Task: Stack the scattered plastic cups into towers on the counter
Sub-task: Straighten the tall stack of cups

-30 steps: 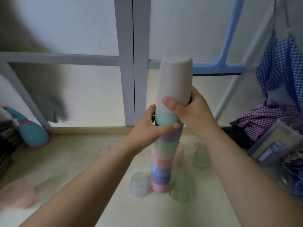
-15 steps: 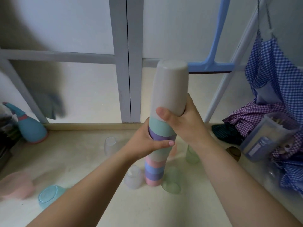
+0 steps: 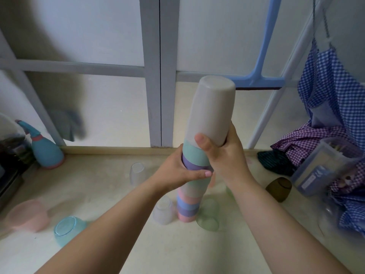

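Note:
A tall tower of upside-down cups point(image 3: 188, 204) in pink, blue, purple and teal stands on the cream counter point(image 3: 197, 254). A beige cup point(image 3: 211, 109) caps the tower. My right hand point(image 3: 223, 155) grips the beige cup's lower edge. My left hand point(image 3: 181, 171) wraps round the purple and teal cups just below. Loose cups lie about: a clear one point(image 3: 164, 211) left of the base, a green one point(image 3: 208, 215) right of it, another clear one point(image 3: 136, 173) behind, a blue one point(image 3: 67, 230) and a brown one point(image 3: 279, 188).
A pink bowl point(image 3: 27, 216) sits at the left edge, a blue spray bottle point(image 3: 44, 147) by the window frame. On the right lie checked cloths point(image 3: 308, 143) and a clear plastic box point(image 3: 324, 171). A dark appliance point(image 3: 9, 167) stands far left.
The view has tilted down and shifted, bringing the blue and brown cups into sight. The beige cup sits a little lower on the tower; both hands keep their hold.

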Demonstrator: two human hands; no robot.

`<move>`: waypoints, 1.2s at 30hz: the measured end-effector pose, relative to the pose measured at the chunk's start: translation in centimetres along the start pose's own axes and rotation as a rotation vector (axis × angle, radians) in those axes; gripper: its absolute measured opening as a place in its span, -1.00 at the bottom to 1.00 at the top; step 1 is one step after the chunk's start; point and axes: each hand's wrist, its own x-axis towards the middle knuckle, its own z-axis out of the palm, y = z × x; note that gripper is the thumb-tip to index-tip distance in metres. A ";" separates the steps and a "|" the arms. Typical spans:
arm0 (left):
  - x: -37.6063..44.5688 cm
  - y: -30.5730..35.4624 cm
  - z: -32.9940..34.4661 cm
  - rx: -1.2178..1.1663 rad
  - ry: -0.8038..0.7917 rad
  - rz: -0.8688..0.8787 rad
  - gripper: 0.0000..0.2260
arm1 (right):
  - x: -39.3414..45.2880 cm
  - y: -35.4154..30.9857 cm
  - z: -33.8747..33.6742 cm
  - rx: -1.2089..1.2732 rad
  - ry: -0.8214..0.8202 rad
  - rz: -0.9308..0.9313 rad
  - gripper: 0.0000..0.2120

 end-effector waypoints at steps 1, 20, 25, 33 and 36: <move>0.0 0.1 -0.1 0.005 -0.001 -0.001 -0.37 | -0.2 0.1 0.0 0.011 0.007 0.003 -0.50; -2.4 -1.0 0.8 -0.056 0.084 -0.066 -0.28 | -2.0 1.0 -1.0 -0.093 -0.048 0.008 -0.27; -3.6 -2.0 0.1 0.042 0.137 -0.107 -0.36 | -3.5 2.4 -1.5 -0.226 0.031 0.005 -0.36; -6.4 -5.5 -1.6 0.182 0.292 -0.192 -0.63 | -8.1 8.1 -1.5 -0.369 -0.065 0.150 -0.69; -7.5 -7.3 -2.2 0.294 0.334 -0.222 -0.71 | -9.8 10.3 -0.2 -0.410 -0.264 0.246 -0.78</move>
